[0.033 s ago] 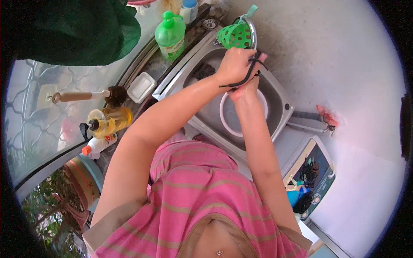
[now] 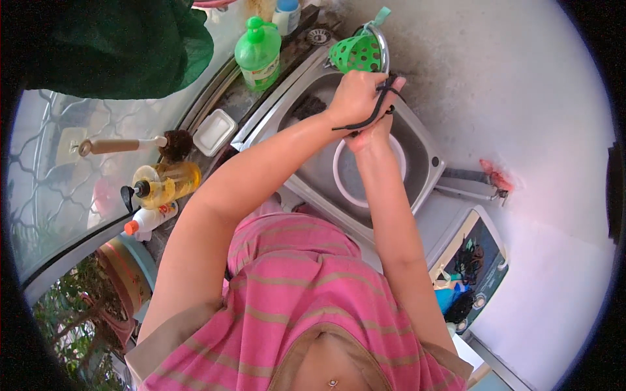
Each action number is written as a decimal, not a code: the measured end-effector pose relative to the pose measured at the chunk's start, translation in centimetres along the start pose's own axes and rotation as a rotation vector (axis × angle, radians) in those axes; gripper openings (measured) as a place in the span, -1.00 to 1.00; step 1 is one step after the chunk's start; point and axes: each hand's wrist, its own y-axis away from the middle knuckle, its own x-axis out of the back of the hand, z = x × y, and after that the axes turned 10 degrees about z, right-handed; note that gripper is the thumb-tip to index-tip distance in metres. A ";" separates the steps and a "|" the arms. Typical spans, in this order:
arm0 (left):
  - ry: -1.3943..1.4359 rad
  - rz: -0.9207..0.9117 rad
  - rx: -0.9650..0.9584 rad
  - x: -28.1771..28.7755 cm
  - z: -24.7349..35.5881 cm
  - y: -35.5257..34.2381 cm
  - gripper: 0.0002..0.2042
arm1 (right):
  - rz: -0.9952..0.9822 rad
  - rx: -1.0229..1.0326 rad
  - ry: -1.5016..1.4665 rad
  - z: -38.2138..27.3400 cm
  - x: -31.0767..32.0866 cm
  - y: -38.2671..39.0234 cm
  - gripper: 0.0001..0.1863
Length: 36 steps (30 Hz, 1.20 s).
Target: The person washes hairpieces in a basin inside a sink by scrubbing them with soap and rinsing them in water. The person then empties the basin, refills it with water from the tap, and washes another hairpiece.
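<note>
My left hand (image 2: 354,98) and my right hand (image 2: 373,133) are pressed together above the sink, the left one uppermost. Both are closed on a black cord (image 2: 373,116). One loose end hangs over the back of my left hand toward the wrist, and other strands stick out by the fingertips. Most of my right fingers are hidden, as is whatever part of the cord lies between the palms. Below my hands a round white basin (image 2: 338,171) sits in the metal sink (image 2: 306,156). A dark wet clump (image 2: 309,107) lies at the sink's left side.
A green perforated basket (image 2: 355,55) hangs at the faucet (image 2: 385,49). Left on the ledge are a green pump bottle (image 2: 258,55), a white dish (image 2: 215,132), a brush (image 2: 124,146) and a yellow soap bottle (image 2: 171,181). Right, black cords (image 2: 468,260) lie on a machine's lid.
The black cord and my closed hands have shifted very slightly; the loose end lies a touch higher. Nothing else has moved.
</note>
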 end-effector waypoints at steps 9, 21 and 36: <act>-0.050 -0.050 0.037 0.3 0.8 -0.2 -0.62 | 0.170 0.081 0.097 -0.1 -1.2 -0.3 -0.50; 0.831 0.036 0.692 1.1 -1.0 2.1 -0.69 | 0.305 0.291 0.271 0.5 -0.4 0.9 -0.65; 1.327 0.036 1.192 1.9 -5.6 10.2 -0.70 | 0.118 1.160 1.396 4.4 1.6 3.4 -0.85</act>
